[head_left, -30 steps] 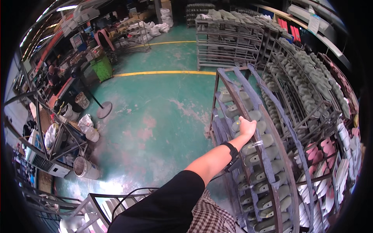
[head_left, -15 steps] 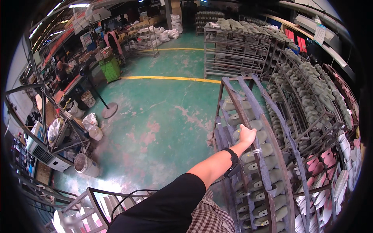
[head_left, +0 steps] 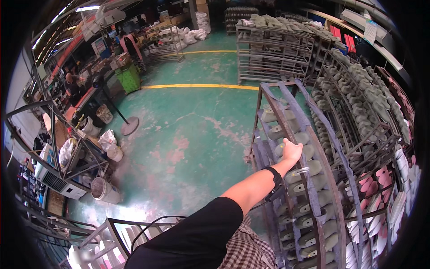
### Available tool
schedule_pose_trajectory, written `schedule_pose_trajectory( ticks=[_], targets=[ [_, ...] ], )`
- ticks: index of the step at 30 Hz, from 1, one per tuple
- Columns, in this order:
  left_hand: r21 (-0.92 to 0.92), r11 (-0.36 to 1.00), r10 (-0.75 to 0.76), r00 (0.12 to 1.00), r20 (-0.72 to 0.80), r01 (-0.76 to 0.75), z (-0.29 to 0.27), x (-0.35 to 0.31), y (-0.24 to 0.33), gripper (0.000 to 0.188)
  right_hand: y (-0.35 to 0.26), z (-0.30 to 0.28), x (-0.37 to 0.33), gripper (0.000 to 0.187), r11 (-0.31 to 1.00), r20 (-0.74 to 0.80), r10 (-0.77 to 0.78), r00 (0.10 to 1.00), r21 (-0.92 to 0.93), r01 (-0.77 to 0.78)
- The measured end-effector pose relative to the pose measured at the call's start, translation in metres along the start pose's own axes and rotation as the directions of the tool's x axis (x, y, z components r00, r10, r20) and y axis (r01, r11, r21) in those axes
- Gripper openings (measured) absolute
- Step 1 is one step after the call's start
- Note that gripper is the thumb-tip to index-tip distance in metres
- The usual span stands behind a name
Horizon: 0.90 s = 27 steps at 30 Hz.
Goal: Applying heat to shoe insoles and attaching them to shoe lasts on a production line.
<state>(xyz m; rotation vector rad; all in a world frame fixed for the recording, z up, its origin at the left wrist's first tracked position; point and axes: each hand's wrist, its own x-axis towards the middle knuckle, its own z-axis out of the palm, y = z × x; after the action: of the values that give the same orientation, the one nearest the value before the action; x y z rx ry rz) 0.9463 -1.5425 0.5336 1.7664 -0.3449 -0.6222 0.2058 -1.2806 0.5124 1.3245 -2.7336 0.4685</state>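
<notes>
The left hand (head_left: 292, 151), reaching in from the near side, is curled narrowly round the slanting brown metal rail (head_left: 277, 111) of a tall brown metal rack (head_left: 331, 199); the fingertips are partly hidden, so how firm the grip is I cannot tell. The right hand is out of view, and its state cannot be told.

The rack stands on the right, on the worn green floor (head_left: 170, 134), its tiers filled with grey-green, sole-shaped pieces (head_left: 295, 189). Blue-grey cloth strips (head_left: 311, 197) cover some of its bars. Just beyond it on the right are more loaded racks, with pink and white flat pieces (head_left: 368, 184) at the near end, and a grey metal rack (head_left: 273, 54) stands farther off.

The pieces look loosely seated, so a sharp tug or jolt on the rail could shake some off. Pulling high on so tall a frame could also tilt it, above all if its feet caught on the floor. A swing to the right could knock the neighbouring racks and pinch fingers between the bars. The black wristband (head_left: 274, 178) lies close to the rack's left edge and might snag on a bar or a loose cloth end.
</notes>
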Motion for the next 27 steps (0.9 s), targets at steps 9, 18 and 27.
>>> schedule_pose_trajectory(
  ticks=[9, 18, 27],
  targets=[
    [-0.021, 1.000, 0.019, 1.000, -0.012, -0.020, -0.002, -0.002, -0.018, 0.073, 0.036, 0.001, 0.020, 0.036, 0.998, -0.015, -0.055, 0.998, 0.019, 0.056],
    [-0.057, 0.990, 0.132, 0.991, -0.003, -0.132, 0.005, 0.028, -0.008, 0.075, 0.029, 0.000, 0.014, 0.041, 0.983, -0.050, 0.018, 0.999, 0.184, -0.009],
    [-0.100, 0.995, 0.021, 0.991, 0.134, -0.008, 0.005, 0.046, -0.028, 0.074, 0.011, -0.016, 0.001, 0.049, 0.968, 0.111, 0.098, 0.989, 0.219, -0.121]
  ],
)
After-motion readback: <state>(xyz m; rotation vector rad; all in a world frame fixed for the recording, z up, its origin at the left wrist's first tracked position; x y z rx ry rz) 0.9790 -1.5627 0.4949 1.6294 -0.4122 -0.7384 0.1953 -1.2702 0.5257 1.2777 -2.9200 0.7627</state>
